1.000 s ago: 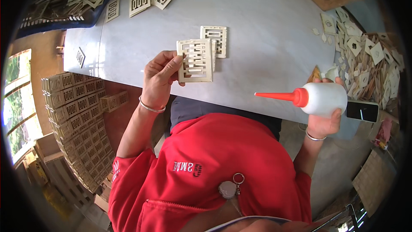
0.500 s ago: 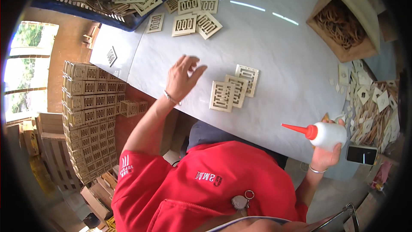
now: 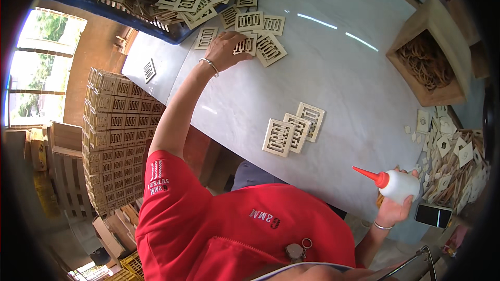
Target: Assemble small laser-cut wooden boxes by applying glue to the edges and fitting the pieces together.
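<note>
My left hand (image 3: 223, 53) is closed around the edges of a slotted wooden panel (image 3: 245, 45) at the far left of the table, beside other loose panels (image 3: 270, 48). My right hand (image 3: 394, 209) grips a white squeeze bottle (image 3: 402, 187) with a red pointed nozzle, tilted toward the upper left. Between the hands, near the table's front edge, several slotted panels (image 3: 278, 137) lie overlapped in a fanned row.
A blue crate (image 3: 174, 35) heaped with panels stands at the far left. At the right are a wooden box (image 3: 416, 26) of rubber bands, a pile of scraps (image 3: 447, 148) and a phone (image 3: 433, 216). Box-like slotted pieces (image 3: 120, 125) are stacked beyond the table's left edge.
My left hand has moved from above the table to the far panels and closed on one. My right hand still holds the bottle. The whole view has shifted slightly.
</note>
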A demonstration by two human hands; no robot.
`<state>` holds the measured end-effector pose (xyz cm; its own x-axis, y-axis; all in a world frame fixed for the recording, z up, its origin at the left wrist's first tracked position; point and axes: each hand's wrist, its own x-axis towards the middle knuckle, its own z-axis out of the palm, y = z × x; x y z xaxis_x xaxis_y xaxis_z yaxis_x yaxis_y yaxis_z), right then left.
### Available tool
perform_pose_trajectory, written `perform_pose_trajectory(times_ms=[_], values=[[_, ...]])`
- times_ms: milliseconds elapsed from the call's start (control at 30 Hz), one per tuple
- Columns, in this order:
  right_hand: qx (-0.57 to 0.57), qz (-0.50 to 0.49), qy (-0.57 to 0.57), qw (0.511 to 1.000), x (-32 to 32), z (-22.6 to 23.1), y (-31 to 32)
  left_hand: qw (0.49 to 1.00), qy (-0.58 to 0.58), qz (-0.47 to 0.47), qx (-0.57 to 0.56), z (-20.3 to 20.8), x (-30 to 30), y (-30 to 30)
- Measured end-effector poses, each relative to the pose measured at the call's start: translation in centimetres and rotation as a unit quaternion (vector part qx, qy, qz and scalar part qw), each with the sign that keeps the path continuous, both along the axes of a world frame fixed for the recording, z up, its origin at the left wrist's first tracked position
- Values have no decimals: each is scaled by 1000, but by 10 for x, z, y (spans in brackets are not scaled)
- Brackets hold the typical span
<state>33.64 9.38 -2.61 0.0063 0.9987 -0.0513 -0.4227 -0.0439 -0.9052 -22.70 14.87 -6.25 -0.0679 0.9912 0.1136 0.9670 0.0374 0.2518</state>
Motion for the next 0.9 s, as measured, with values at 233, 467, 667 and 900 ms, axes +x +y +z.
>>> perform_pose_trajectory(times_ms=[233, 467, 667, 900], values=[[3, 22, 25, 999, -11, 0, -1, 993, 103, -44, -36, 11, 1, -11], [13, 38, 24, 999, -6, 3, -10, 914, -399, 65, 9, 35, 20, -42], [2, 28, 52, 998, -10, 2, -18, 521, -853, -22, 1, 36, 105, -74], [26, -3, 19, 999, -20, 17, -14, 504, -851, 92, -113, 47, 195, -92]])
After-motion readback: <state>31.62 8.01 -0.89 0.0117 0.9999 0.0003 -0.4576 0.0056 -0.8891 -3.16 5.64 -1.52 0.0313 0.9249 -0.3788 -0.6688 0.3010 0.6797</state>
